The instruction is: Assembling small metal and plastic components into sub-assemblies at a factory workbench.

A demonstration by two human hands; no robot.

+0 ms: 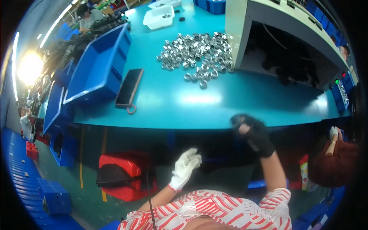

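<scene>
My left hand (186,166), in a white knit glove, is in front of the bench's near edge, below the tabletop. Its fingers are curled together, and whatever they hold, if anything, is too small to make out. Over the near edge of the teal bench top (165,111) is my right hand (251,132) in a black glove, smeared by motion, so its fingers cannot be read. Farther back on the bench lies a loose heap of small shiny metal rings (195,51), with a few strays toward me. Neither hand touches the heap.
A phone (129,88) with a ring strap lies left of the heap, beside a large blue bin (97,69). A white tray (159,17) stands behind. A pale machine housing (235,34) bounds the right. On a red stool (132,168) rests a black bag. A co-worker's gloved hand (333,133) is at right.
</scene>
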